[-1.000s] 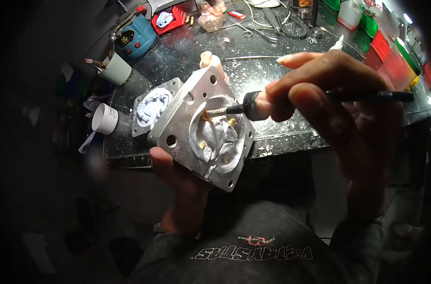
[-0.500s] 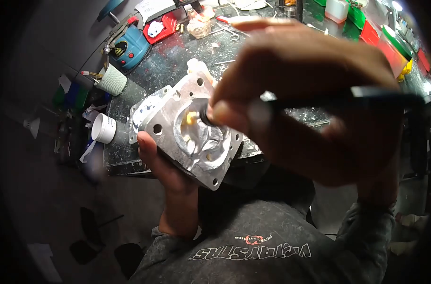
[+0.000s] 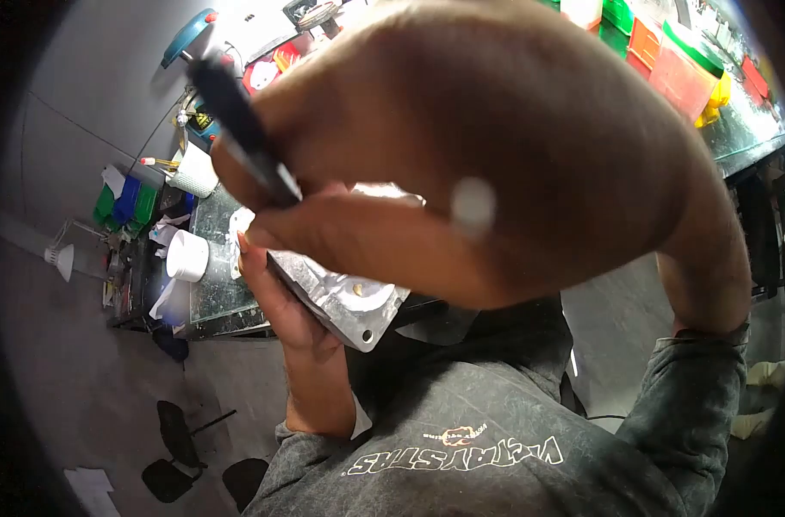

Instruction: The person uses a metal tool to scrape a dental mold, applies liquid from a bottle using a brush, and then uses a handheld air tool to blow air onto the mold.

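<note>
The right hand (image 3: 513, 164) fills most of the view, close to the camera, fingers wrapped around a thin black tool (image 3: 242, 129) that sticks out up and to its left. Below it, the left hand (image 3: 293, 310) grips a metal block (image 3: 341, 302), largely hidden behind the right hand. Just left of the left hand, a white tub (image 3: 187, 256) stands on the bench (image 3: 211, 297).

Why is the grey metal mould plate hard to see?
Head view: the right hand, gripping a thin black tool, looms soft-focused near the lens, covering most of the grey metal plate in the left hand; fisheye bends edges, corners vignette dark.
</note>
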